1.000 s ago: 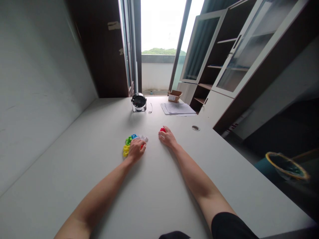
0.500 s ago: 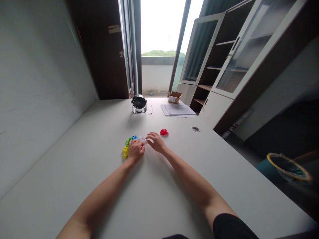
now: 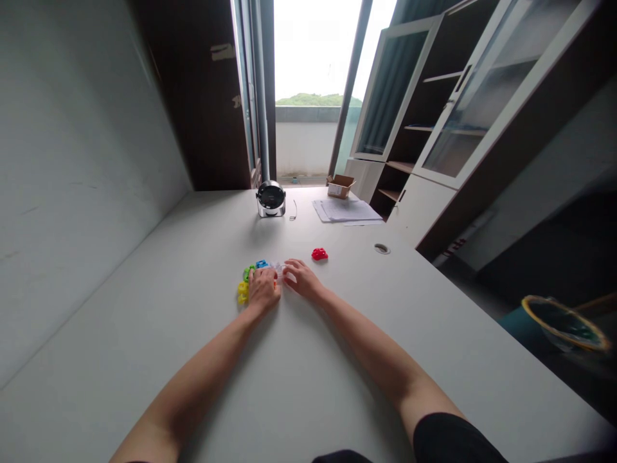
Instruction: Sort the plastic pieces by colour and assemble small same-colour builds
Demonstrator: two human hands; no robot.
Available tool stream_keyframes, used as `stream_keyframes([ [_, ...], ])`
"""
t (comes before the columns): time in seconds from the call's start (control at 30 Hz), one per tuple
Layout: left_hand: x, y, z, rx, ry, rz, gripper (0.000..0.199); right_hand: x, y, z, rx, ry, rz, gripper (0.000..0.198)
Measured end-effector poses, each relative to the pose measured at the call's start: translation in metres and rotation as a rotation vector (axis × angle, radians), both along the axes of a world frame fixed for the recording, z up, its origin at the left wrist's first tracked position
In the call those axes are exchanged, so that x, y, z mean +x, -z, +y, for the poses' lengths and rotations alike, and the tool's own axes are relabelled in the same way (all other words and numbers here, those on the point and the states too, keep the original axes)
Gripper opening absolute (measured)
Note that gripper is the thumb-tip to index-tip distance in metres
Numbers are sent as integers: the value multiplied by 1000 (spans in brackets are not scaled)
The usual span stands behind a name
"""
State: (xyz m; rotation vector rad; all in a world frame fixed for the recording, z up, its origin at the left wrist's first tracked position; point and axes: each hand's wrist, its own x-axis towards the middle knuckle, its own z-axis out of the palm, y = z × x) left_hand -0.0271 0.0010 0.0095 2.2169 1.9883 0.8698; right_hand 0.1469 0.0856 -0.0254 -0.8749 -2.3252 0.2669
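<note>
Small coloured plastic pieces lie in an arc around my left hand (image 3: pixel 263 289): yellow pieces (image 3: pixel 242 292), green pieces (image 3: pixel 249 273) and blue pieces (image 3: pixel 261 263). Clear whitish pieces (image 3: pixel 276 267) sit between my two hands. My left hand is palm down with bent fingers, and a bit of orange shows at its thumb side; what its fingers hold is hidden. Curled round the edge of the clear pieces are the thumb and fingers of my right hand (image 3: pixel 301 280). A cluster of red pieces (image 3: pixel 319 254) lies apart, beyond the right hand.
The white table (image 3: pixel 231 399) meets a wall on the left. Toward its far end stand a round black-and-silver device (image 3: pixel 270 198), a thin bent wire (image 3: pixel 294 209), papers (image 3: pixel 349 210) and an open cardboard box (image 3: pixel 340 186). A cable hole (image 3: pixel 382 249) lies right.
My right thumb and fingers have shifted slightly at the clear pieces. The left hand stays over its pieces, now with orange rather than red showing beside it. The view has shifted a little.
</note>
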Motion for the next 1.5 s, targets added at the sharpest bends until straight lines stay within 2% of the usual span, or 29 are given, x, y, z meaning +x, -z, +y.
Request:
stream_keyframes([
  [0.13,-2,2,1,1,5,21,11,3,-4,0,3,-2,31,12],
  [0.3,-4,3,2,-8,-11,35,14,0,-14,-5,21,-28,79,14],
  [0.5,-3,0,1,-17,-31,4,19,-5,-16,-10,-65,-4,137,10],
  [0.7,-3,-3,0,22,1,-7,26,-7,-3,-2,-368,-32,308,15],
  [0.83,-5,-3,0,41,28,-21,25,-7,2,4,-574,-137,443,23],
  [1.0,-4,-4,0,53,79,-8,19,-2,-3,5,-717,-224,482,30],
  [1.3,-3,-6,0,33,50,-7,16,-1,-10,4,-797,-323,584,36],
  [1.5,-3,-6,0,19,36,3,21,-3,-14,2,-771,-275,559,38],
])
